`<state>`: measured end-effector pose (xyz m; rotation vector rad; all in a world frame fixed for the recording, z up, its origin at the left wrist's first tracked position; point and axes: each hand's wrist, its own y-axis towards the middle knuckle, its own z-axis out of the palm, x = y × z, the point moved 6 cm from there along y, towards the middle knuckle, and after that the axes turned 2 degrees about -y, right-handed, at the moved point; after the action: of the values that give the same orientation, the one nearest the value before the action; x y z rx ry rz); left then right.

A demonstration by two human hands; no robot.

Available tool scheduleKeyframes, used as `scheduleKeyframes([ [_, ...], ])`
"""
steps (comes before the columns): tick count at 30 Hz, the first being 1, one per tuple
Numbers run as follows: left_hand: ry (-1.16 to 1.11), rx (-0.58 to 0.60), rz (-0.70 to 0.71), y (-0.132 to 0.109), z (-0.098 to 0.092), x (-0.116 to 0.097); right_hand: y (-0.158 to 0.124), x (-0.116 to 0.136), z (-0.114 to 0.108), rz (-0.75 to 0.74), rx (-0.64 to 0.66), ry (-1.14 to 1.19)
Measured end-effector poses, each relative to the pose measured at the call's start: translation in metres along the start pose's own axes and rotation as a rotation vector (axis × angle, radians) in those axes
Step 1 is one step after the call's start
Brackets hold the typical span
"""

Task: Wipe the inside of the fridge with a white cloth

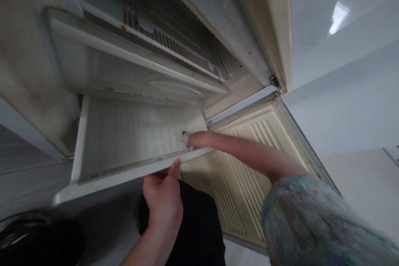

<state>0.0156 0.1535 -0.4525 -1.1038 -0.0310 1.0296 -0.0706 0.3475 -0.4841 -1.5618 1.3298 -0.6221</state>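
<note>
Gripping the front lip of a pulled-out white drawer (124, 145), the left hand (163, 201) sits at the middle of that edge — its thumb lies flat up the front face, pointing upward, while the other fingers curl under the rim and are mostly hidden; how tightly they are pressed together I cannot tell. The right hand (196, 139) reaches over the drawer's front right corner, its forearm stretched across from the lower right in a patterned blue-green sleeve (311, 220); the fingertips are bunched close at a small white fitting (185, 136) on the drawer's inner wall, touching it or just beside it — whether they actually pinch it is too small to tell. The drawer is tilted in the view, its ribbed floor bare, and it juts out from the bottom of an open fridge cabinet (37, 75); above it lies a clear shelf cover (131, 70), and farther back a ribbed vent panel (168, 20) with a spot of rust at its rail. To the right hangs the open fridge door (249, 141), its cream inner liner grooved with ridges and running down behind the right forearm; dark clothing (193, 224) shows below the left hand, and a pale wall (349, 99) stands behind the door.
</note>
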Motion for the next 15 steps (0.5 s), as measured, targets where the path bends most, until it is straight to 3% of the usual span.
scheduleKeyframes([
  [3, 0.012, -0.007, 0.004, 0.000, -0.001, 0.001, 0.002, 0.013, 0.014, -0.146, 0.164, 0.027],
  [6, 0.008, 0.026, 0.008, 0.001, 0.002, 0.001, 0.006, 0.026, 0.005, -0.241, 0.228, 0.060],
  [9, 0.012, 0.047, 0.024, 0.000, 0.003, 0.000, 0.007, 0.066, -0.027, -0.418, 0.208, 0.298],
  [12, 0.020, 0.056, 0.023, 0.000, 0.003, 0.000, 0.007, 0.127, -0.069, -0.602, 0.205, 0.635],
  [15, 0.029, 0.060, 0.015, -0.001, 0.001, 0.000, 0.011, 0.186, -0.109, -0.783, 0.207, 0.800],
])
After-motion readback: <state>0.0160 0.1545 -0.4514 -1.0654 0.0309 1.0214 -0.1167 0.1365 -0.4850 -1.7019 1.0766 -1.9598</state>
